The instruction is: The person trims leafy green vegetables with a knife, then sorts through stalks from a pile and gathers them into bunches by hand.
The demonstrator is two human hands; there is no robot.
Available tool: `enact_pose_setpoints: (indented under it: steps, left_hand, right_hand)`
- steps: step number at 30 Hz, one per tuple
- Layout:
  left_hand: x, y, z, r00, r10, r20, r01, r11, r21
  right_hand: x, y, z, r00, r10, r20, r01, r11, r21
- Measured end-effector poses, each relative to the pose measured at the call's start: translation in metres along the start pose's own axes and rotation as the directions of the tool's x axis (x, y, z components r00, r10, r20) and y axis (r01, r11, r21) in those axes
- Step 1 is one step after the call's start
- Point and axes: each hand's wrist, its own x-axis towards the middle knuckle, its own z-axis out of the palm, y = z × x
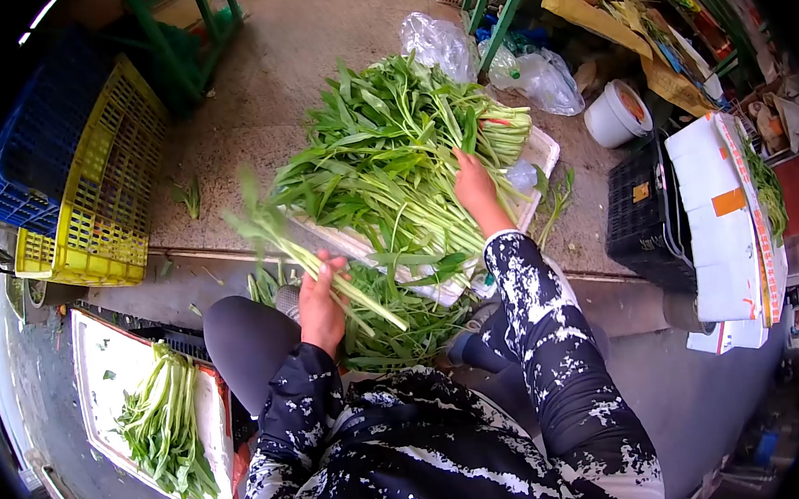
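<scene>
One jacket point(415, 445), two hands point(321, 307) point(476, 187), both at leafy greens point(374, 158).

Place: a vegetable stall or shop, from the look of it; I can't tell which.
Greens: a big leafy heap point(364, 158) mid-scene on a foam tray point(547, 147), plus a bunch point(164, 418) in a white box point(99, 362) at near left.
Crates: a blue crate point(30, 147) and a yellow crate point(116, 169) at left, a black crate point(632, 222) at right.
Packing: foam boxes point(721, 224) at right, orange tape and red print on them; clear bags point(440, 45) at the far side.
Stands: green metal frames, a left stand point(157, 53) and a right stand point(505, 16), produce around the right one.
Ground: speckled paving point(247, 102), stray leaves on it.
</scene>
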Motion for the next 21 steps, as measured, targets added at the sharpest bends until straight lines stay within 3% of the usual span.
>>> enact_pose_setpoints:
  steps: [1, 3, 5, 7, 10, 11, 13, 14, 16, 17, 19, 21]
  left_hand:
    - [0.003, -0.003, -0.003, 1.0, 0.004, -0.004, -0.004, 1.0, 0.0]
    - [0.006, -0.007, -0.004, 1.0, 0.021, 0.002, -0.021, 1.0, 0.012]
    - [0.005, -0.008, -0.004, 1.0, -0.021, -0.019, 0.02, 0.999, -0.049]
    - [0.004, -0.01, -0.004, 0.994, -0.039, 0.107, 0.052, 0.991, -0.121]
    - [0.005, -0.014, 0.0, 0.993, -0.086, 0.085, 0.092, 0.993, -0.069]
    - [0.005, -0.016, 0.001, 0.993, -0.078, 0.087, 0.081, 0.996, -0.03]
    - [0.002, -0.015, 0.006, 0.993, -0.102, 0.055, 0.099, 0.994, 0.053]
    - [-0.001, -0.016, 0.01, 0.992, -0.106, 0.067, 0.102, 0.993, 0.065]
    - [-0.005, -0.017, 0.013, 0.987, -0.117, 0.113, 0.108, 0.99, 0.086]
    - [-0.008, -0.019, 0.015, 0.99, -0.105, 0.094, 0.098, 0.992, 0.079]
    - [-0.008, -0.023, 0.009, 0.988, -0.112, 0.108, 0.097, 0.986, 0.137]
    - [-0.008, -0.025, 0.006, 0.986, -0.119, 0.117, 0.098, 0.981, 0.167]
  right_hand:
    - [0.003, 0.001, -0.003, 1.0, -0.004, 0.002, 0.004, 1.0, 0.003]
    - [0.009, 0.0, -0.01, 0.985, 0.067, 0.157, -0.061, 0.997, -0.043]
    - [0.006, -0.01, -0.014, 0.995, 0.052, 0.083, -0.05, 0.998, -0.023]
    - [-0.007, -0.034, -0.038, 0.998, -0.046, -0.042, 0.052, 0.984, 0.173]
    - [-0.045, -0.09, -0.073, 0.986, 0.05, 0.159, -0.118, 0.885, 0.45]
    - [-0.057, -0.093, -0.063, 0.985, 0.046, 0.167, -0.118, 0.884, 0.452]
    - [-0.081, -0.098, -0.039, 0.969, -0.004, 0.248, -0.214, 0.491, 0.844]
    - [-0.093, -0.104, -0.033, 0.966, -0.013, 0.258, -0.22, 0.485, 0.846]
    - [-0.114, -0.117, -0.03, 0.898, 0.011, 0.44, -0.433, 0.193, 0.88]
    - [-0.121, -0.119, -0.029, 0.895, 0.005, 0.446, -0.439, 0.189, 0.878]
    - [-0.132, -0.121, -0.029, 0.761, 0.031, 0.648, -0.646, 0.131, 0.752]
    - [-0.141, -0.122, -0.03, 0.748, 0.006, 0.663, -0.662, 0.07, 0.746]
